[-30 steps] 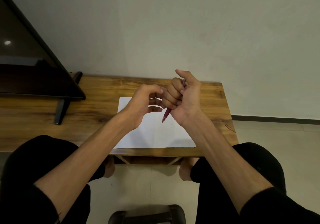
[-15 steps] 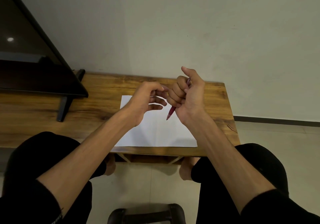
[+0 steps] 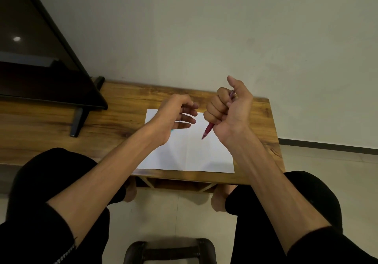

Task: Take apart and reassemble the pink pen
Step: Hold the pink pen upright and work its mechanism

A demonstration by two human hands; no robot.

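My right hand (image 3: 231, 110) grips the pink pen (image 3: 208, 130) in a fist above the white paper (image 3: 190, 155), thumb sticking up. The pen's pointed tip juts out below the fist, aimed down and left, and its top end shows beside the thumb. My left hand (image 3: 173, 112) hovers just left of the fist, a small gap between them. Its fingers are loosely curled toward the right hand, and I see nothing held in them.
The paper lies on a low wooden table (image 3: 126, 108) against a plain wall. A dark screen (image 3: 41, 69) on a black stand (image 3: 76, 122) fills the table's left part. A small teal sliver (image 3: 172, 130) peeks out under my left hand. A dark stool (image 3: 169, 249) sits between my knees.
My left hand's fingers touched the right fist before; the hands have drawn slightly apart. The right hand has shifted a little right with the pen still in it.
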